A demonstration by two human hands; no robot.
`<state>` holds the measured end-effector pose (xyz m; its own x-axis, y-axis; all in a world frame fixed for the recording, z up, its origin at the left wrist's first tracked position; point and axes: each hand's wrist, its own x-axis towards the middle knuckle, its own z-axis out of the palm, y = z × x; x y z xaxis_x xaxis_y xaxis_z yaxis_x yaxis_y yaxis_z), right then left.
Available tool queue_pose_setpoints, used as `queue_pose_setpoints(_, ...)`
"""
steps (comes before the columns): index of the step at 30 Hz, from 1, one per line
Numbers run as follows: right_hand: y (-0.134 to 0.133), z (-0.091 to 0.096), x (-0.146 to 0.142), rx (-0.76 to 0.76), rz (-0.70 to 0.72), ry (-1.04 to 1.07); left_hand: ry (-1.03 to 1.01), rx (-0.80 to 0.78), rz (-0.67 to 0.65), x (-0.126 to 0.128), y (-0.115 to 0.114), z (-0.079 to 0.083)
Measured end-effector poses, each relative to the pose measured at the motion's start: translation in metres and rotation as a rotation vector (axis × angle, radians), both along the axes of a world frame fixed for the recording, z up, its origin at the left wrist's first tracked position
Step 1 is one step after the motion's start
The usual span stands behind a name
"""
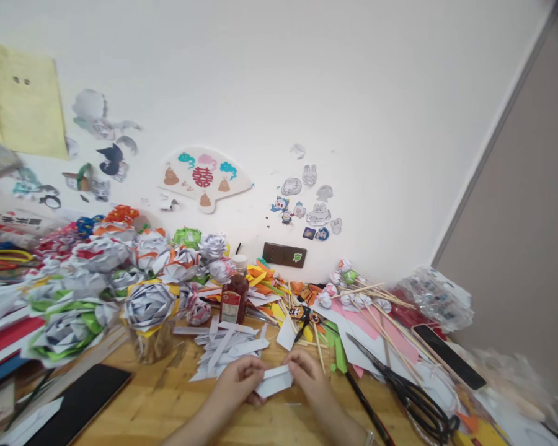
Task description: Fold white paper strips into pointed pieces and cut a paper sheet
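Observation:
A small folded piece of white paper (275, 381) is stretched between my two hands, just above the wooden table (167, 402). My left hand (244, 379) pinches its left end, with the fingers curled behind and partly hidden. At the other end, the thumb and fingers of my right hand (307, 371) grip the upper right corner. Right beyond my hands lies a pile of folded white paper strips (227, 348). A loose white paper piece (286, 334) rests behind my right hand.
Folded paper flowers (149, 305) crowd the left, one in a clear cup. A red-filled bottle (234, 298) stands behind the strips. Black scissors (413, 396), a pencil (367, 406), wooden sticks (385, 328) and a phone (449, 356) lie right. A black tablet-like slab (81, 402) lies front left.

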<state>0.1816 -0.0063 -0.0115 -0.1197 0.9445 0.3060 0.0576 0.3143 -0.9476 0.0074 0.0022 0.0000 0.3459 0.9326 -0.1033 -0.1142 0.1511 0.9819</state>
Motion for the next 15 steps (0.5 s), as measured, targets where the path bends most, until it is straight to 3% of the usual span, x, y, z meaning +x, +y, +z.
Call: queue_pose_setpoints(15, 0.0045, -0.0085, -0.0007, -0.029, -0.085, -0.018, 0.06, 0.036, -0.002, 0.0023, -0.0015, 0.0017)
